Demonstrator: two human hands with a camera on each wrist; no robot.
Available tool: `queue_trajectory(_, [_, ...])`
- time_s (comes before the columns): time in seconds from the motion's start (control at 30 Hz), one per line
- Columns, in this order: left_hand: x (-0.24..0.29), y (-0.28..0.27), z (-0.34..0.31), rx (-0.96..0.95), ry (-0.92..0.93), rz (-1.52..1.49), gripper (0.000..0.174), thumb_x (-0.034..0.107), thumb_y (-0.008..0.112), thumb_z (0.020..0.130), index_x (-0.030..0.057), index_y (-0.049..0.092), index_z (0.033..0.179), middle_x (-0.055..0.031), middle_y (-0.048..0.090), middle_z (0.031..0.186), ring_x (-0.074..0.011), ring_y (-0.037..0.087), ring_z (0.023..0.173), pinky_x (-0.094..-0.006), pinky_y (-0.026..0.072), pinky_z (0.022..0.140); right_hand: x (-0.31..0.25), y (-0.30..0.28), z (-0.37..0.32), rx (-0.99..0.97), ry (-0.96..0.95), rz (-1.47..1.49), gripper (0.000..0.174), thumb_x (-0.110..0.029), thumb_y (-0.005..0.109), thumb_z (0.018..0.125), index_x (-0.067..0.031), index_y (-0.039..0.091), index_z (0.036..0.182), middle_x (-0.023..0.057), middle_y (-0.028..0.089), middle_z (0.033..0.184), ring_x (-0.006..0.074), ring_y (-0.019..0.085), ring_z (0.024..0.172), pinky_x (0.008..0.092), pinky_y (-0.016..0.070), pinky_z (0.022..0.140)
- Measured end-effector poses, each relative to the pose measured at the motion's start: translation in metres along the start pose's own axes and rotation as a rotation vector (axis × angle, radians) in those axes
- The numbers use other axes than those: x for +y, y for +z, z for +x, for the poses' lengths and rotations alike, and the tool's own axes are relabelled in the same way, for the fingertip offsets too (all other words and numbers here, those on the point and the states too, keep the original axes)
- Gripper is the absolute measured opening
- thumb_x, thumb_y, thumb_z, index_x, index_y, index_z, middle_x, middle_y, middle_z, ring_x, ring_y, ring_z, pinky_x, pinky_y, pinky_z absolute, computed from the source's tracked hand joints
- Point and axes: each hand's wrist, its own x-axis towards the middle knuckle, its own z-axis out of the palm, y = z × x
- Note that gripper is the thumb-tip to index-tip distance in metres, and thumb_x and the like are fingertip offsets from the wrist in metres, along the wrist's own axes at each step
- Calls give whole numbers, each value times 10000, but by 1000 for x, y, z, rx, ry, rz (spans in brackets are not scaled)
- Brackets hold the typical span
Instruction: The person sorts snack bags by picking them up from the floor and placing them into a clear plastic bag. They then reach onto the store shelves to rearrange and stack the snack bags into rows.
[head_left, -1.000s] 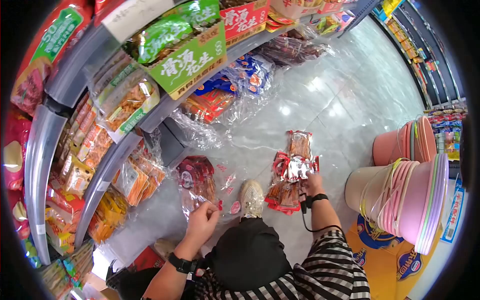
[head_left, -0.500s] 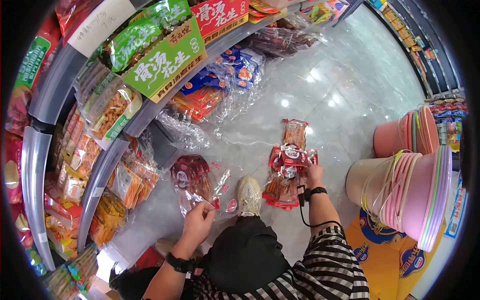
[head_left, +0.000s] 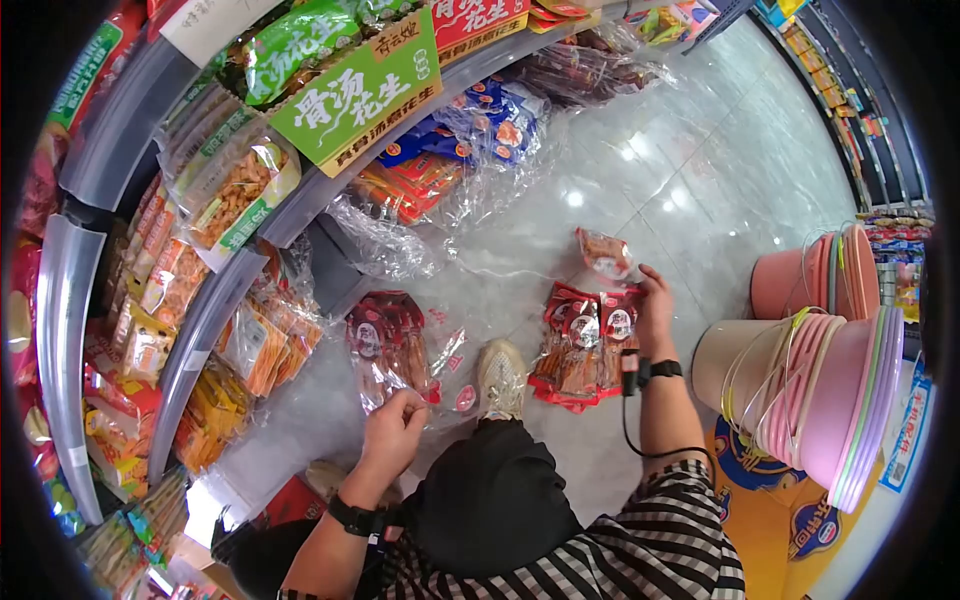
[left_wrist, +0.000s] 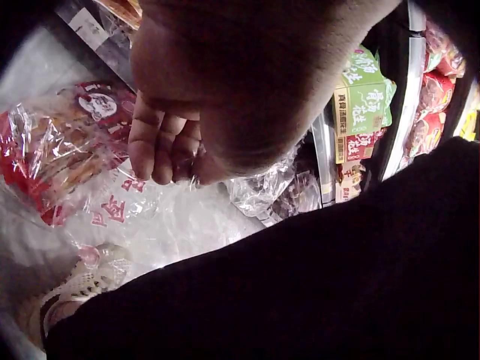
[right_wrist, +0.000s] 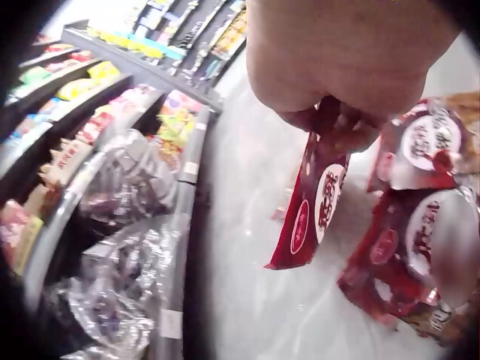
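My right hand pinches one red snack packet by its edge, seen hanging from the fingers in the right wrist view. In the head view this packet is tilted just beyond a pile of similar red packets on the floor. To the left lies a clear plastic bag with more red packets in it. At the bag's near edge, my left hand pinches the plastic between thumb and curled fingers.
Shelves of snacks with a green display box curve along the left. Wrapped bags sit on the bottom shelf. Stacked plastic buckets stand at the right, beside a yellow carton. A shoe is between the two packet piles.
My right hand has moved up and to the right off the floor pile, taking a packet along and tilting it. The left hand has stayed at the bag's edge.
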Motion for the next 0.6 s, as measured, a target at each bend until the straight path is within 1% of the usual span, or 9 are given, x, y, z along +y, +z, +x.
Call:
queue_trajectory(0.03, [2,0,0,-1,3,26,108,123,606,840,22,596,877,-115,637,741,-198,632,678,-318,493,648,-14,0,-4,0,-30,-1,171,-46,508,846,-20,609,981,64,622,795,124,572,590,243,470,530])
queue_trajectory(0.13, [1,2,0,-26,14,23,108,125,608,841,24,600,877,-107,635,744,-187,627,679,-312,491,647,-58,3,-65,2,-15,3,143,-58,517,858,-20,608,961,64,627,794,127,571,577,246,467,524])
queue_trajectory(0.2, [-3,4,0,-19,47,7,110,128,609,842,24,600,878,-102,634,742,-181,623,675,-309,489,645,-68,-11,-110,-64,117,-143,128,-82,522,877,-6,603,941,66,627,786,137,580,578,253,478,525])
queue_trajectory(0.23, [-5,7,0,-2,78,-12,111,130,610,843,25,601,878,-96,632,739,-175,619,671,-306,488,643,-76,-13,-132,-26,166,-173,130,-104,539,883,7,596,921,64,613,767,149,582,573,261,489,545])
queue_trajectory(0.33, [-13,12,1,-18,59,2,115,130,610,845,21,602,880,-90,630,737,-165,610,664,-298,484,640,-84,-25,-162,-34,212,-163,138,-146,563,892,-19,597,934,52,601,742,150,603,627,246,475,545])
queue_trajectory(0.43, [-7,11,1,-44,32,-2,117,130,609,846,18,602,879,-84,630,738,-152,603,662,-289,482,642,-58,-30,-139,39,253,-29,143,-132,552,893,3,590,917,61,589,742,160,599,613,270,501,575])
queue_trajectory(0.5, [-8,9,0,-38,19,-12,118,131,609,846,18,602,878,-83,629,733,-148,601,661,-287,482,642,-17,-43,-92,18,400,85,156,-143,552,895,0,596,940,63,580,734,170,623,665,279,518,586])
queue_trajectory(0.53, [-8,8,0,-34,6,-24,118,131,608,845,18,602,877,-82,628,728,-145,600,661,-285,481,642,3,-48,-69,10,402,89,156,-143,552,895,0,596,940,63,580,734,170,623,665,279,518,586])
queue_trajectory(0.6, [-13,6,1,-26,-3,-31,117,130,608,846,17,601,876,-80,626,721,-141,600,661,-285,481,641,34,-48,-29,-64,492,-34,168,-172,567,894,-29,591,980,45,587,828,174,615,739,278,496,673])
